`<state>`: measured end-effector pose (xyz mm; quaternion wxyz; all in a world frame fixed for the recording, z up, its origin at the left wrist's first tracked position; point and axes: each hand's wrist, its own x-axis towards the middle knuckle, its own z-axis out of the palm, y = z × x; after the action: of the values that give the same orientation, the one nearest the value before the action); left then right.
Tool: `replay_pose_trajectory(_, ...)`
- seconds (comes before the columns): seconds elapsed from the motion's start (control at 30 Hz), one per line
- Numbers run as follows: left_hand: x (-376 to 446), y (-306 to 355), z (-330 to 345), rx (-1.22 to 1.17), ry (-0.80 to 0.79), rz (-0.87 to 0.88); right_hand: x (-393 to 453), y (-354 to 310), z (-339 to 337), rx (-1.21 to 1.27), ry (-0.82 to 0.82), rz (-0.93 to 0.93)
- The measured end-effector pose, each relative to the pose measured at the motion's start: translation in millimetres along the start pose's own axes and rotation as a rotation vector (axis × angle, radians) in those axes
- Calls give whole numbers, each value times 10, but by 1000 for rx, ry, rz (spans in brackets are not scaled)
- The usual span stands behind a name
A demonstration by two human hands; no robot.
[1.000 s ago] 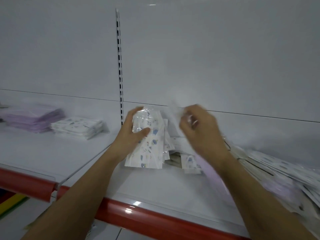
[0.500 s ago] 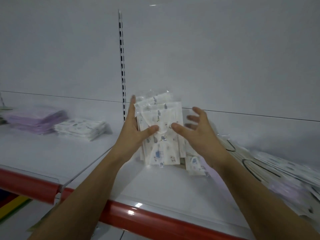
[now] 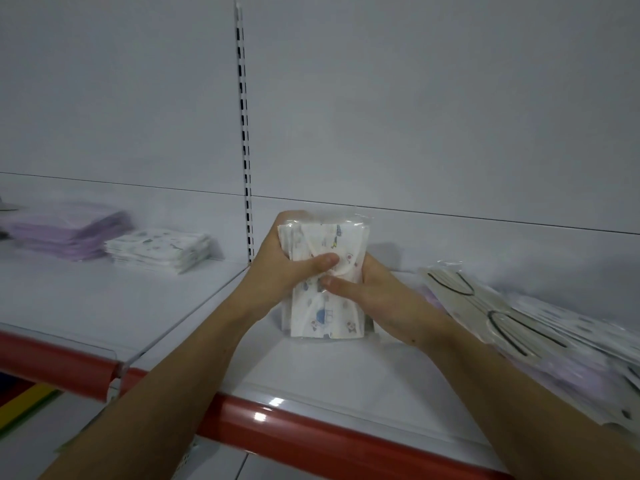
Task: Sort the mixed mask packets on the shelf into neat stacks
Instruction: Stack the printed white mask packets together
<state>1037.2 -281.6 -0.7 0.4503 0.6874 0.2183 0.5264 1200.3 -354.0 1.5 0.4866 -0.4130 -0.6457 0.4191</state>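
A bundle of printed mask packets (image 3: pixel 323 282) is being held upright on its lower edge on the white shelf (image 3: pixel 346 368), just right of the clear divider (image 3: pixel 180 317) and in front of the slotted upright (image 3: pixel 244 133). It is being clamped from both sides: the left hand (image 3: pixel 277 268) is wrapped round the left edge with its thumb laid across the front, and the right hand (image 3: pixel 374 292) is pressed against the right edge with its thumb across the front just below the other. The two hands are being kept close together, both gripping the same bundle.

By the look of it, the step in hand is the squaring-up of a gathered set of one pattern, its edges being tapped level against the shelf. The next move is judged to call for the bundle being carried left across the divider and laid flat on the matching printed stack (image 3: pixel 159 249), which is lying beside the purple stack (image 3: pixel 65 228); the slippery film wrappers are likely to slide apart unless the grip is being kept firm and the set is lowered level.

To the right, a loose mixed heap (image 3: pixel 519 327) of packets with dark ear loops and purple ones is waiting unsorted.

No brand or writing is being shown legibly; only small cartoon prints can be made out on the packets, and the rest is blurred
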Motion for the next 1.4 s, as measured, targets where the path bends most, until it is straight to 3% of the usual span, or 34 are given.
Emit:
replay_pose_trajectory(0.1, 26, -8, -42, 9, -3, -19, 17, 4, 3, 21, 0, -2)
replay_pose_trajectory(0.2, 32, -3, -73, 75, -26, -61, -21, -110, -32, -53, -115, 0)
replay_pose_trajectory(0.27, 39, -13, -97, 95, 24, -63, -60, -221, -173, -264, -136, 55)
replay_pose_trajectory(0.37, 63, -63, -176, 84, 144, -75, -147, -322, -446, -835, 36, 227)
replay_pose_trajectory(0.47, 89, -120, -204, 76, 171, -127, -235, -287, -392, -1202, -104, 390)
replay_pose_trajectory(0.6, 93, -172, -212, 105, 164, -146, -225, -192, -227, -1307, -86, 466)
replay_pose_trajectory(0.8, 72, -167, -208, 79, 168, -160, -210, -160, -218, -1478, -30, 386)
replay_pose_trajectory(0.93, 65, -159, -207, 46, 154, -174, -225, -321, -467, -1280, 107, 382)
replay_pose_trajectory(1.17, 57, -150, -205, -6, 144, -193, -208, -516, -816, -335, 545, 164)
replay_pose_trajectory(1.23, 66, -159, -205, -13, 123, -198, -179, -497, -780, -377, 690, 13)
replay_pose_trajectory(1.3, 63, -158, -197, -1, 101, -187, -172, -492, -626, -593, 833, -147)
replay_pose_trajectory(1.33, 62, -163, -193, 1, 96, -180, -165, -475, -520, -661, 826, -216)
replay_pose_trajectory(1.4, 54, -172, -172, 23, 102, -176, -135, -379, -260, -724, 637, -261)
